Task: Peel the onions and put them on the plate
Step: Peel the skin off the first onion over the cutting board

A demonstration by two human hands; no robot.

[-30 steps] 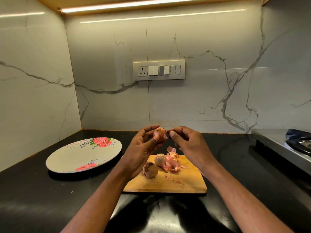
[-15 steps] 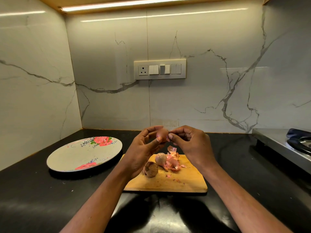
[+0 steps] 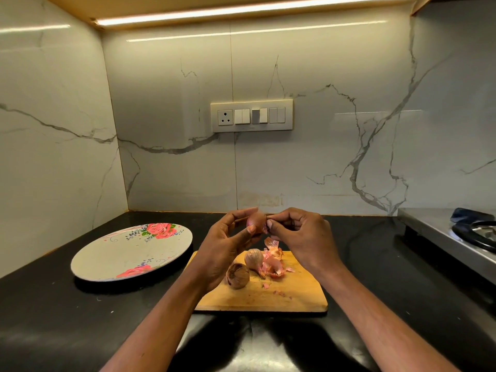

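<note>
The grip of the left hand (image 3: 225,248) is curled around a small onion (image 3: 256,220), thumb on the near side and fingers over the far side, holding it in the air above the far end of the cutting board (image 3: 295,296). The right hand (image 3: 303,237) has its own grip pinched shut at the onion's right end, thumb and fingertips meeting on what looks like a bit of skin there; the piece itself is too small to make out. Both hands touch the onion at once and their fingertips nearly meet.

Below the hands, on the wooden cutting board, lie two more onions. A pale, partly skinned onion (image 3: 253,259) sits near the middle of the board's far half, and a darker brown onion (image 3: 237,276) lies just beside it on the near left, close to the left wrist. A loose heap of pink onion peels (image 3: 273,261) rests to the right of the pale onion, touching it, with a few crumbs scattered nearer the viewer.

The floral plate (image 3: 128,253), grey with red roses, stands on the black counter (image 3: 53,318) to the left of the board, close to its corner. A switch panel (image 3: 251,116) is set in the marble wall behind, and a steel stove (image 3: 442,237) fills the right edge.
</note>
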